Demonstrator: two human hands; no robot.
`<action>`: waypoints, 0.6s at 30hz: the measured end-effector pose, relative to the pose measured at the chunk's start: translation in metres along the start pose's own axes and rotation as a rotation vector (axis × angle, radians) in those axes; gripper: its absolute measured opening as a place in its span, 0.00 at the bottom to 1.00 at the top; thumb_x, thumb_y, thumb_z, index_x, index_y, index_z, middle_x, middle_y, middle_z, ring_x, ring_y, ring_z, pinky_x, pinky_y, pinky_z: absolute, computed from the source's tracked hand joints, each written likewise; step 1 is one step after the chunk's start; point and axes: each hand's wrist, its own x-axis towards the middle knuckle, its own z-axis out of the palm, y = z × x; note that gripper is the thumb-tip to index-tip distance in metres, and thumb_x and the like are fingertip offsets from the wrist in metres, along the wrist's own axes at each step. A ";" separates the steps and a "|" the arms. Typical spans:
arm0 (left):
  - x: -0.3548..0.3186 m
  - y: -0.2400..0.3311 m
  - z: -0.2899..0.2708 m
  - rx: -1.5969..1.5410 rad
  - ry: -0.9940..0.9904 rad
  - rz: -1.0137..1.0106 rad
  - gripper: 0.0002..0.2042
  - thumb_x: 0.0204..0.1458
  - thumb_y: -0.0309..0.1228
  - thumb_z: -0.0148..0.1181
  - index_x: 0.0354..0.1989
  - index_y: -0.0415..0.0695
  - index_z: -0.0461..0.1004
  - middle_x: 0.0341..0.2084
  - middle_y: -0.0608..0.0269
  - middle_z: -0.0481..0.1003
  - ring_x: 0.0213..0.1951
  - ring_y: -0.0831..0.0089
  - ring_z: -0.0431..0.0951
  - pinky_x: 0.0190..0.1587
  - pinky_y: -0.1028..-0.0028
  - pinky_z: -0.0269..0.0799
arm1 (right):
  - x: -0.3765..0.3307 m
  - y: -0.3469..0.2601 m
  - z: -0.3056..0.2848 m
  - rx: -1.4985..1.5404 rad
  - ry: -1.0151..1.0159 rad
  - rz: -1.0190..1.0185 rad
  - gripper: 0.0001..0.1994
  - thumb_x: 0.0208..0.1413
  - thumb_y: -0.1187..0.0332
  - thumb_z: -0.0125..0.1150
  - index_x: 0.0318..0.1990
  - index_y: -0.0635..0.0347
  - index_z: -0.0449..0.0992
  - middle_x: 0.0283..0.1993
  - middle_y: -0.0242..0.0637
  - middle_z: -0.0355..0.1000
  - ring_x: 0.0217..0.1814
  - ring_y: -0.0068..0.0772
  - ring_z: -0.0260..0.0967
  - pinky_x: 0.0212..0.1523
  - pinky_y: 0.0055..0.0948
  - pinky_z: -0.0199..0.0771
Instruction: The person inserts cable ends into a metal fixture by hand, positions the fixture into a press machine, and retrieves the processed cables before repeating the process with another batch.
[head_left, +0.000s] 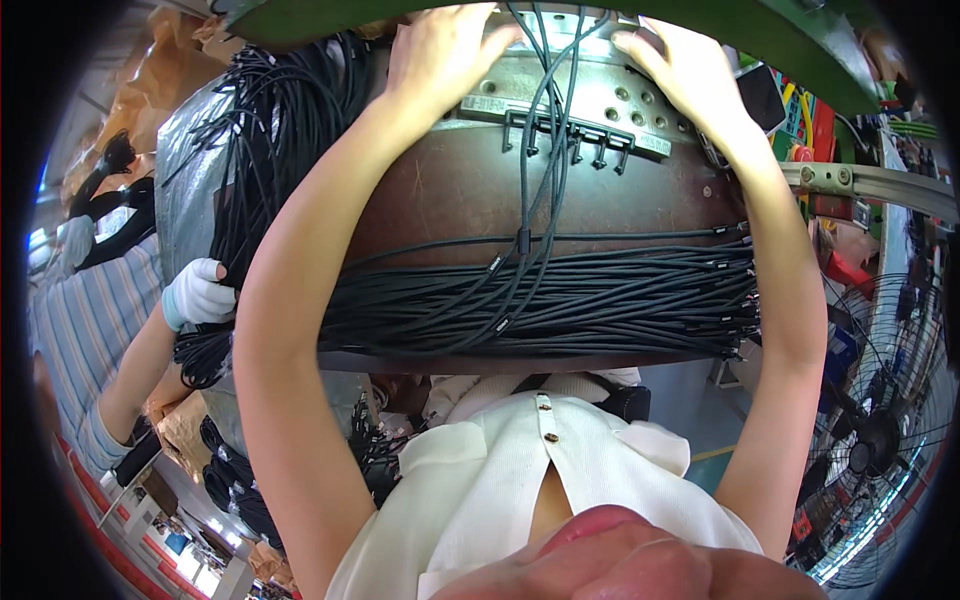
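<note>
My left hand point(440, 55) and my right hand point(690, 75) reach up to either side of a metal fixture point(490, 82) beneath a green machine part. Both thumbs stretch inward, apart from the hands, with nothing visible in either grip. The other fingertips are hidden or cut off at the upper edge. Between my hands, several black cables point(557, 90) run down from the fixture. They cross a black plastic clip strip point(590, 135) at the fixture's front edge. Nearer me, a thick bundle of black cables point(560, 300) lies across the brown work surface point(440, 195).
The green machine part point(330, 18) arches overhead. More black cables point(290, 130) hang over the surface's left side, where a co-worker's white-gloved hand point(200, 295) touches them. A metal rail point(880, 187) and a black fan point(875, 440) stand at right. Brown paper point(150, 75) is at far left.
</note>
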 end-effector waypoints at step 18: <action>-0.358 0.031 -0.044 0.118 -0.458 -0.625 0.19 0.49 0.39 0.59 0.47 0.43 0.76 0.48 0.48 0.74 0.52 0.48 0.71 0.57 0.58 0.63 | -0.448 0.034 0.125 -0.079 0.081 0.563 0.23 0.55 0.69 0.57 0.58 0.68 0.67 0.61 0.55 0.64 0.63 0.54 0.59 0.67 0.42 0.51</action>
